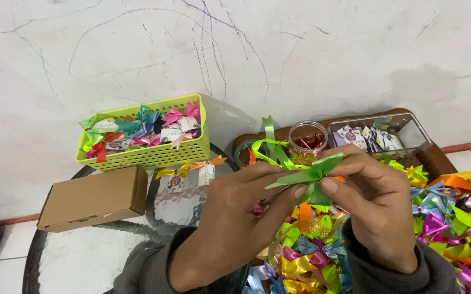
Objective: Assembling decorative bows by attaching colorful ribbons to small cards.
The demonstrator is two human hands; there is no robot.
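Left hand (230, 218) and right hand (374, 209), both pinching one green ribbon bow (313, 177) at its centre, raised over the table.

Thumbs meet at the knot, apparently keeping the loops spread. Left to right: brown cardboard box (91, 198); lime basket (148, 155) of finished bows; clear jar (307, 140); clear plastic tray (410, 128); heap of loose coloured bows (453, 223). The hands hide part of the heap.

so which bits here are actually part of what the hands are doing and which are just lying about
In hand:
- green ribbon bow, pinched between left hand and right hand
- pile of coloured ribbon bows below the hands

Lying about:
- green basket of finished bows with tags
- cardboard box
- small clear jar
- clear plastic tray of tags
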